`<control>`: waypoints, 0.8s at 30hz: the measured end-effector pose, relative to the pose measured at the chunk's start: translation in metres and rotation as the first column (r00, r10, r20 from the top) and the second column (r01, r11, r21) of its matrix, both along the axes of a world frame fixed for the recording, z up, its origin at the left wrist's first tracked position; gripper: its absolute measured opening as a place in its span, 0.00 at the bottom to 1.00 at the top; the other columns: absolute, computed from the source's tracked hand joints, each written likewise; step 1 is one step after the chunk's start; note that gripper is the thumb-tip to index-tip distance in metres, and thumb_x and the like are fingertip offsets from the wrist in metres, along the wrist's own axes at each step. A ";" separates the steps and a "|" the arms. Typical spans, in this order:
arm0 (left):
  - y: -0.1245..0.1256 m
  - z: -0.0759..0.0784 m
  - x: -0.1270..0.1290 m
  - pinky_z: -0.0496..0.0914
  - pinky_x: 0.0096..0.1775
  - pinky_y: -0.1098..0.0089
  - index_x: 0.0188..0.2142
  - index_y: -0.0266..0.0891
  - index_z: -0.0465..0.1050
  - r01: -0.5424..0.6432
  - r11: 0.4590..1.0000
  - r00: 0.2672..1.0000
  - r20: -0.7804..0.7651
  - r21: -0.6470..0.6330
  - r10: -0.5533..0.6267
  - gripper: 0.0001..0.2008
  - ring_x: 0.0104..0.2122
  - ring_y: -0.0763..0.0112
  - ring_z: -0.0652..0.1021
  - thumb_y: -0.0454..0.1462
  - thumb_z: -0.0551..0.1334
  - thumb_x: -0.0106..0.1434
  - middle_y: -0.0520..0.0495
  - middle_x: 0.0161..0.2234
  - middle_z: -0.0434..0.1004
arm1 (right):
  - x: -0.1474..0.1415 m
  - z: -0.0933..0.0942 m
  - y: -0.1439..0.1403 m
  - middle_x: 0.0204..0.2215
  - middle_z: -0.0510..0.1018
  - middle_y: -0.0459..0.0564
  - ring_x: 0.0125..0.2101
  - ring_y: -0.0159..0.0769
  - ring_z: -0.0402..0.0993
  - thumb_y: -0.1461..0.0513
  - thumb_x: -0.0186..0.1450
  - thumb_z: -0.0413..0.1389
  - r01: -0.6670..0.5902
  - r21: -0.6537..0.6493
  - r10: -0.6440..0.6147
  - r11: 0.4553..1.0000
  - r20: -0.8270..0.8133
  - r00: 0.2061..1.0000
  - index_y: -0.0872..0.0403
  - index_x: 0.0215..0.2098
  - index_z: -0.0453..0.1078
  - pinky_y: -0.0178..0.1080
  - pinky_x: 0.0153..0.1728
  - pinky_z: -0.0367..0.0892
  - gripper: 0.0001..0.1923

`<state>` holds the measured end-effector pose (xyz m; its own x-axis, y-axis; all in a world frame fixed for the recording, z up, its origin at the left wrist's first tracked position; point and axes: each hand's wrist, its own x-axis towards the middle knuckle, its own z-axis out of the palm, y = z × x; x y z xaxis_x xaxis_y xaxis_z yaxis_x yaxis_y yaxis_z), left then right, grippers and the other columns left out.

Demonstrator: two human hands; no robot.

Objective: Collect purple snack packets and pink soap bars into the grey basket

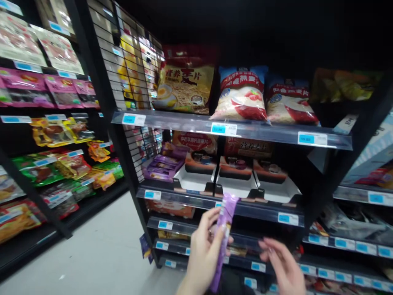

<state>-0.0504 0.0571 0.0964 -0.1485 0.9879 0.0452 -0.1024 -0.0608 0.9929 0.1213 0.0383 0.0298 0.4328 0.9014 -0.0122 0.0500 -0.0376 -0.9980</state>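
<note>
A slim purple stick packet stands nearly upright in my left hand, its thumb pressed against the front and its fingers wrapped behind. To the right, my right hand hovers apart from the packet, slightly blurred, with loosely bent fingers and nothing seen in them. Beyond the hands, on the shelf's second level, sits a purple display box of similar purple packets. Beside that box are several open cartons with white insides and dark orange backs.
The upper shelf carries a yellow-and-red cereal bag and oatmeal bags. A black wire mesh panel closes the left side. Snack racks stand further left past the pale floor. Lower shelves hold blue price tags.
</note>
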 end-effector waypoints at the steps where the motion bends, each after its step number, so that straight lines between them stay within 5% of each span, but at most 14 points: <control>1: -0.011 -0.006 0.012 0.76 0.22 0.69 0.52 0.42 0.64 0.013 1.000 1.000 -0.024 -0.008 -0.014 0.22 0.28 0.65 0.79 0.47 0.61 0.61 0.39 0.50 0.71 | -0.004 0.007 0.009 0.38 0.80 0.53 0.35 0.44 0.76 0.43 0.56 0.57 -0.043 0.036 0.044 0.998 -0.036 0.998 0.49 0.42 0.73 0.48 0.38 0.74 0.24; 4: -0.033 -0.027 0.030 0.76 0.28 0.70 0.50 0.42 0.68 0.029 1.000 0.990 -0.135 0.008 -0.028 0.19 0.28 0.67 0.79 0.45 0.59 0.63 0.42 0.44 0.76 | -0.014 0.020 0.025 0.41 0.78 0.56 0.36 0.41 0.76 0.48 0.59 0.58 -0.162 0.189 0.205 0.968 -0.236 0.950 0.53 0.48 0.70 0.43 0.38 0.73 0.24; 8: -0.045 -0.050 0.035 0.76 0.31 0.71 0.50 0.43 0.69 0.124 0.992 0.972 -0.195 -0.036 -0.128 0.17 0.28 0.68 0.79 0.46 0.57 0.64 0.44 0.38 0.78 | -0.019 0.005 0.015 0.40 0.78 0.54 0.38 0.39 0.76 0.53 0.58 0.62 -0.088 0.110 0.120 0.990 -0.326 0.938 0.53 0.47 0.69 0.37 0.37 0.73 0.22; 12: -0.042 -0.069 0.043 0.75 0.24 0.71 0.49 0.43 0.67 0.274 0.935 0.959 0.139 -0.224 -0.248 0.20 0.27 0.66 0.79 0.50 0.59 0.62 0.41 0.46 0.74 | -0.005 -0.026 0.002 0.38 0.80 0.53 0.35 0.38 0.77 0.54 0.57 0.63 -0.068 0.087 0.093 0.994 -0.338 0.937 0.53 0.44 0.71 0.35 0.34 0.73 0.19; 15: -0.034 -0.085 0.050 0.74 0.22 0.73 0.48 0.41 0.67 0.374 0.879 0.896 0.358 -0.295 -0.261 0.22 0.26 0.67 0.79 0.48 0.65 0.58 0.44 0.38 0.75 | 0.009 -0.038 0.003 0.36 0.80 0.52 0.34 0.36 0.77 0.55 0.55 0.64 -0.041 0.074 0.059 0.996 -0.251 0.966 0.53 0.40 0.74 0.34 0.34 0.74 0.17; 18: -0.027 -0.100 0.053 0.74 0.22 0.75 0.43 0.36 0.72 0.452 0.837 0.846 0.445 -0.308 -0.294 0.20 0.23 0.69 0.78 0.47 0.66 0.57 0.48 0.29 0.74 | 0.016 -0.041 0.007 0.36 0.80 0.52 0.35 0.36 0.76 0.56 0.55 0.65 -0.042 0.055 0.052 0.998 -0.191 0.980 0.52 0.39 0.75 0.34 0.34 0.74 0.15; 24: -0.022 -0.108 0.054 0.75 0.23 0.75 0.41 0.34 0.75 0.483 0.826 0.816 0.491 -0.290 -0.305 0.16 0.25 0.69 0.79 0.44 0.64 0.59 0.43 0.31 0.77 | 0.015 -0.045 0.012 0.36 0.79 0.49 0.35 0.32 0.75 0.57 0.55 0.65 -0.034 0.052 0.043 0.998 -0.185 0.982 0.50 0.40 0.75 0.31 0.35 0.72 0.14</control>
<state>0.0036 0.0350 -0.0112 0.3416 0.8828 -0.3225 -0.4279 0.4516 0.7829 0.1364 0.0501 -0.0157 0.3921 0.9188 -0.0453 -0.1356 0.0091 -0.9907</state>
